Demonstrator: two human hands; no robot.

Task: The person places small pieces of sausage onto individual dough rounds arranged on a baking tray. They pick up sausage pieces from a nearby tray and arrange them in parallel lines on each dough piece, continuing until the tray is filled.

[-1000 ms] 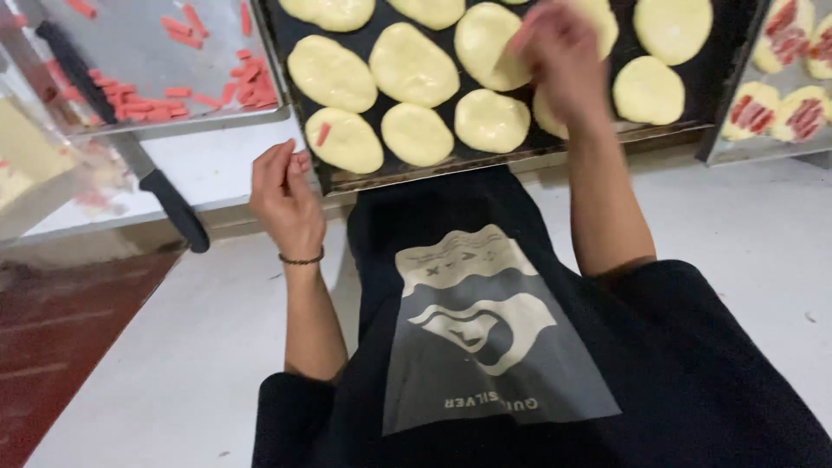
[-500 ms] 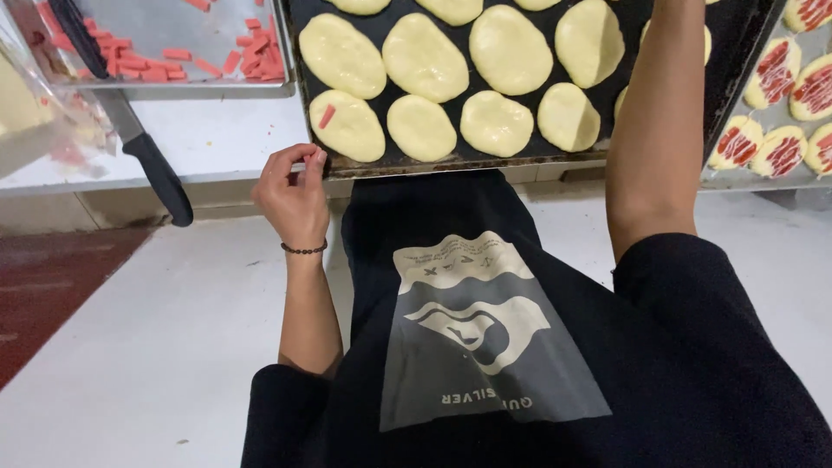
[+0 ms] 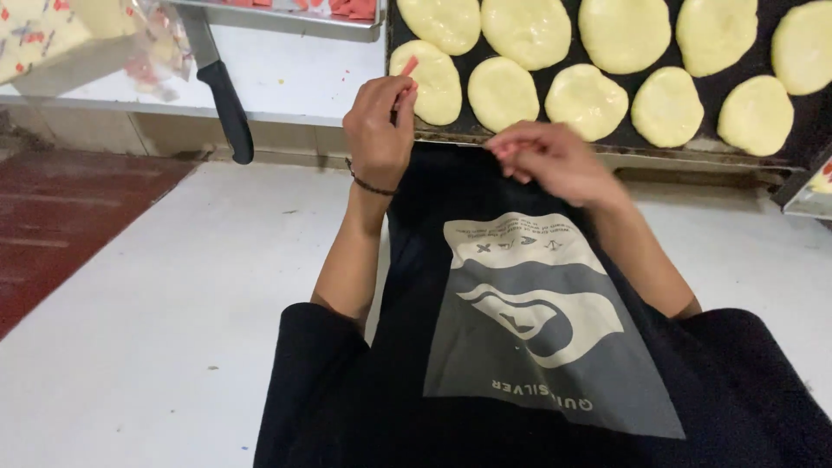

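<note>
Two hands work at the dark baking tray [image 3: 784, 130]'s near edge: left hand [image 3: 379, 130] pinches a pink sausage strip [image 3: 407, 68] over a pale oval dough piece [image 3: 431, 82]; right hand [image 3: 550, 160], at 3 o'clock, blurred, fingers curled together.

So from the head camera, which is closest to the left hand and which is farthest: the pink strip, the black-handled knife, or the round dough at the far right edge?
1. Pink strip: pinched in the left hand fingers, over the tray's near left corner.
2. Black-handled knife: off to the left, its handle hanging past the counter edge.
3. Far right dough round: across the dark tray, at the right edge.
</note>
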